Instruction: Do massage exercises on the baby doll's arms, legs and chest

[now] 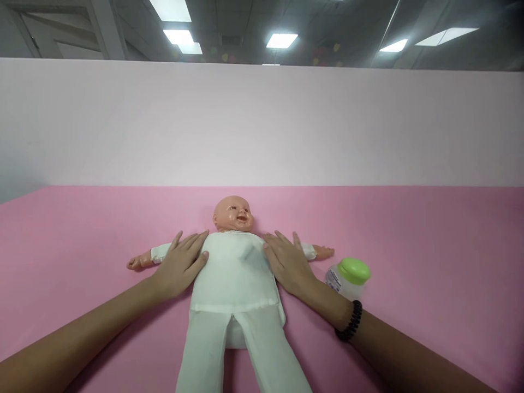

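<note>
A doll (235,273) in white clothes lies on its back on a pink surface, head away from me and arms stretched out to both sides. My left hand (182,263) rests with spread fingers on the doll's shoulder and upper arm at the left of its chest. On the other side, my right hand (290,262) lies flat over the opposite shoulder and upper arm, fingers apart. Neither hand is closed around anything. The doll's lower legs run out of view at the bottom edge.
A clear jar (347,278) with a green lid stands beside my right forearm, partly hidden by it. The pink surface (429,245) ends at a pale upright wall (262,125). Ceiling lights show above the wall.
</note>
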`<state>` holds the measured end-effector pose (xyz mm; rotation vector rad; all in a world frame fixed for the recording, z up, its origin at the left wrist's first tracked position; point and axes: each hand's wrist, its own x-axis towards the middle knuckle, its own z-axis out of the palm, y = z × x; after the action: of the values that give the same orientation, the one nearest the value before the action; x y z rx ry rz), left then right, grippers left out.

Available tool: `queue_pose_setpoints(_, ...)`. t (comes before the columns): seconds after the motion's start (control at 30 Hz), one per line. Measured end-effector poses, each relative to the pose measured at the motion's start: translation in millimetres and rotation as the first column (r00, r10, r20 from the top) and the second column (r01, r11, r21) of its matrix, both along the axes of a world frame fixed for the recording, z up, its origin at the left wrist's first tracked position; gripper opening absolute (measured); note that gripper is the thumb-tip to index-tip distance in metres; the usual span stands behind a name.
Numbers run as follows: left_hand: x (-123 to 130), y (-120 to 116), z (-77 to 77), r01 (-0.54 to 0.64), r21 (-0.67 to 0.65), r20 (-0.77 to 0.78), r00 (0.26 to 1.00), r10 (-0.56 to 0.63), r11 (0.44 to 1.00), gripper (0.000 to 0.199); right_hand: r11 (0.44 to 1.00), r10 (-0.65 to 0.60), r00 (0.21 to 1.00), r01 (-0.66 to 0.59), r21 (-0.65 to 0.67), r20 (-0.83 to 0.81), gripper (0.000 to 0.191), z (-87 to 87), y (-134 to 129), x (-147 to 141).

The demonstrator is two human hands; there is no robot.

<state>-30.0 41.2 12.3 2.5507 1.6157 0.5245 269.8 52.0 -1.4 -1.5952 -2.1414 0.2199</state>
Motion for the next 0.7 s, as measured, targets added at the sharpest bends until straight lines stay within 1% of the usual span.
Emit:
queue_pose_setpoints(0.03,-7,5,1.5,0.018,0.041,-0.055,0.998,-0.016,0.999,0.057,0.999,-0.007,0.998,0.004,0.048,0.063,0.054,1.8,2,7)
queue_pose_setpoints(0.07,-16,11,3.0,0.05,0.06,-0.106,0.993,-0.044,0.997,0.055,0.997,0.013,0.994,-0.021,0.078,0.107,0.051,4.1,5,14)
queue_pose_setpoints(0.13,-34,22,5.3,0.129,0.055,-0.177,0.977,-0.118,0.99,0.052,0.983,0.149,0.977,-0.162,0.083,0.151,0.046,9.5,9,30)
queue_pose_setpoints(0.2,-52,31,6.3,0.212,0.042,-0.207,0.958,-0.199,0.976,0.053,0.945,0.308,0.937,-0.321,0.058,0.165,0.043,15.1,13,46)
queue_pose_setpoints(0.23,-61,35,6.4,0.25,0.05,-0.213,0.949,-0.234,0.967,0.054,0.927,0.36,0.917,-0.373,0.042,0.173,0.043,17.3,15,54)
queue_pose_setpoints(0.27,-69,39,6.3,0.281,0.069,-0.213,0.942,-0.261,0.957,0.056,0.916,0.389,0.903,-0.4,0.029,0.183,0.045,18.7,16,62)
queue_pose_setpoints(0.33,-83,44,6.0,0.328,0.108,-0.199,0.932,-0.303,0.939,0.056,0.914,0.39,0.899,-0.403,0.031,0.201,0.05,18.5,20,75)
queue_pose_setpoints(0.37,-89,46,5.9,0.34,0.122,-0.191,0.93,-0.314,0.933,0.054,0.921,0.37,0.906,-0.387,0.047,0.205,0.05,16.8,22,80)
queue_pose_setpoints(0.43,-101,49,5.4,0.331,0.144,-0.188,0.935,-0.302,0.933,0.05,0.943,0.291,0.936,-0.316,0.107,0.198,0.043,10.5,27,87)
queue_pose_setpoints(0.5,-112,52,3.8,0.286,0.18,-0.195,0.948,-0.251,0.941,0.048,0.957,0.181,0.969,-0.213,0.196,0.169,0.032,2.6,31,89)
queue_pose_setpoints(0.53,-116,53,2.6,0.247,0.215,-0.181,0.961,-0.21,0.945,0.049,0.957,0.125,0.982,-0.156,0.246,0.138,0.03,-1.3,33,88)
queue_pose_setpoints(0.57,-119,54,1.2,0.192,0.268,-0.143,0.977,-0.158,0.944,0.049,0.95,0.067,0.994,-0.09,0.3,0.086,0.032,-4.9,35,87)
queue_pose_setpoints(0.6,-121,54,-0.2,0.12,0.33,-0.074,0.992,-0.101,0.936,0.049,0.938,0.007,1.0,-0.009,0.347,0.009,0.037,-7.9,37,85)
queue_pose_setpoints(0.63,-121,54,-1.3,0.029,0.391,0.028,0.999,-0.043,0.92,0.05,0.922,-0.056,0.994,0.087,0.378,-0.093,0.047,-10.4,38,83)
queue_pose_setpoints(0.67,-119,54,-2.0,-0.08,0.439,0.16,0.987,0.009,0.895,0.054,0.905,-0.116,0.97,0.193,0.379,-0.215,0.059,-12.2,38,80)
queue_pose_setpoints(0.7,-114,53,-2.3,-0.199,0.458,0.314,0.948,0.052,0.866,0.062,0.892,-0.176,0.921,0.299,0.34,-0.349,0.074,-13.5,38,77)
